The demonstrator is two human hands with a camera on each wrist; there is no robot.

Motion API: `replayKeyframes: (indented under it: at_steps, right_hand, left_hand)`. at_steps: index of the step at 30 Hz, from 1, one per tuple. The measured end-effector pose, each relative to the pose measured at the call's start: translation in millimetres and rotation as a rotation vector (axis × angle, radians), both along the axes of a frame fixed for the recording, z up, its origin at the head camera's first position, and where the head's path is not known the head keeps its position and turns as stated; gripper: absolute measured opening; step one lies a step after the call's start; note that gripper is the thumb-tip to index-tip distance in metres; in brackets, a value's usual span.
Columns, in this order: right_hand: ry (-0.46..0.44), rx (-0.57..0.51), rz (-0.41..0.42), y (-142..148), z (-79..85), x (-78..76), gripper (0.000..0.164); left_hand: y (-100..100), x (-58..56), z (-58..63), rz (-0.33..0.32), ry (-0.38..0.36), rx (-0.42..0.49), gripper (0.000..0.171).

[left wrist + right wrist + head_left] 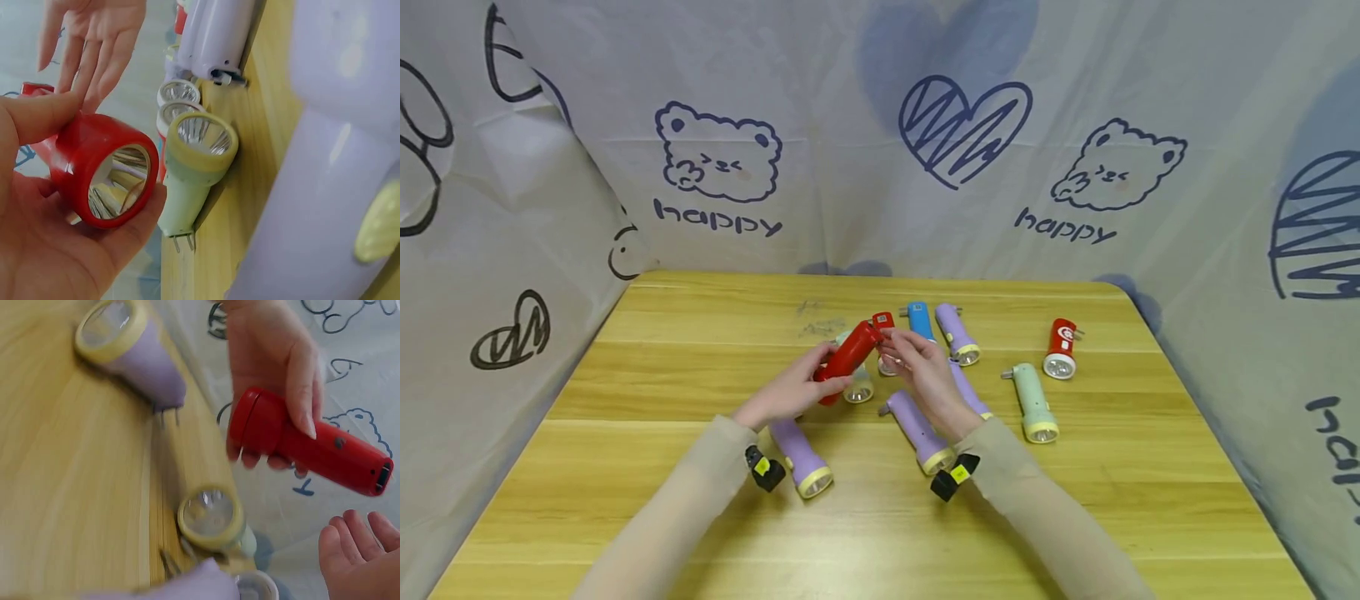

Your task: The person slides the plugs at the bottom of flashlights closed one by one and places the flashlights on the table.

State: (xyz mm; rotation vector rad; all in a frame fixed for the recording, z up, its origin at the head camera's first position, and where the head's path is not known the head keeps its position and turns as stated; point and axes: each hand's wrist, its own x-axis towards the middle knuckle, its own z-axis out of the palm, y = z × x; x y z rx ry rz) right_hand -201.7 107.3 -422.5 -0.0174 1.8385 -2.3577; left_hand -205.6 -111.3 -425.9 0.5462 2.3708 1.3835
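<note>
My left hand [792, 388] grips a red flashlight [848, 356] around its wide head, thumb on one side and fingers on the other, above the table. Its lens faces back toward me in the left wrist view, showing the shiny reflector [122, 181]. The narrow tail points up and right, and a dark slot [383, 477] shows in its end in the right wrist view. Beside that tail is my right hand [928, 379], palm up with relaxed, slightly bent fingers [355, 536] and nothing in it. A pale green flashlight [860, 388] lies partly hidden behind the red one.
Purple flashlights [802, 461] lie around my hands, one [917, 427] below the right wrist. Behind are a blue flashlight [919, 320] and another red one [883, 320]. On the right lie a green [1032, 400] and a red-and-white one [1062, 343]. A printed sheet [850, 200] hangs behind the wooden table [700, 317].
</note>
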Motion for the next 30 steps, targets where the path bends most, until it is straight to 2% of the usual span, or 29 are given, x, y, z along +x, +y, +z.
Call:
replayKeyframes:
  at_steps: [5,13,22,26,30]
  right_hand:
    - [0.128,0.165,0.02,9,-3.0,1.2,0.038]
    - [0.275,0.401,0.037,23,-7.1,1.0,0.038]
    - [0.333,0.569,0.041,23,-11.3,3.6,0.037]
    - [0.33,0.622,0.057,23,-12.9,6.5,0.038]
    - [0.336,0.652,0.074,23,-14.2,8.2,0.036]
  left_hand:
    - [-7,-6.4,5.7,0.081,-0.007,-0.014,0.045]
    - [-18,-17.4,12.3,0.186,0.046,-0.044,0.048]
    - [-41,-34.3,12.3,0.32,0.076,-0.096,0.055]
    - [-55,-41.1,9.4,0.376,0.059,-0.119,0.06]
    - [-70,-46.4,7.0,0.443,0.077,-0.15,0.062]
